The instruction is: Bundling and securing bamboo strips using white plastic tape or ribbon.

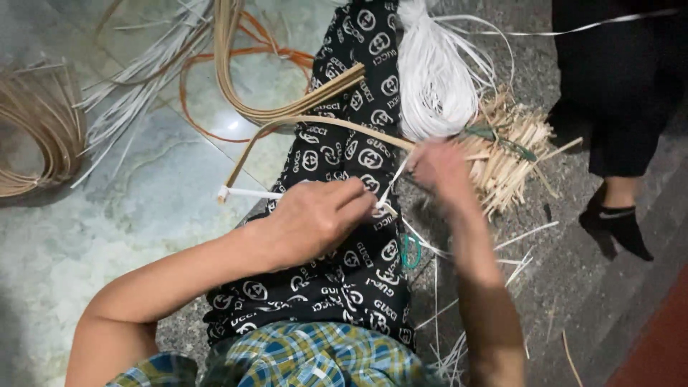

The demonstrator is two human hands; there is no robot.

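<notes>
The right hand [438, 166] is blurring, so its fingers and grip are staying unreadable. The white strip bundle [430, 72] is running off the top edge, and the coiled cane [36, 129] is getting cut off at the left.

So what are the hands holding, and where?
The left hand pinches a thin white strip near the end by its fingers. The right hand is blurred; its hold cannot be told.

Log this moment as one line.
left hand: pinching white strip | right hand: blurred, at cane bundle | bent cane across lap
</notes>
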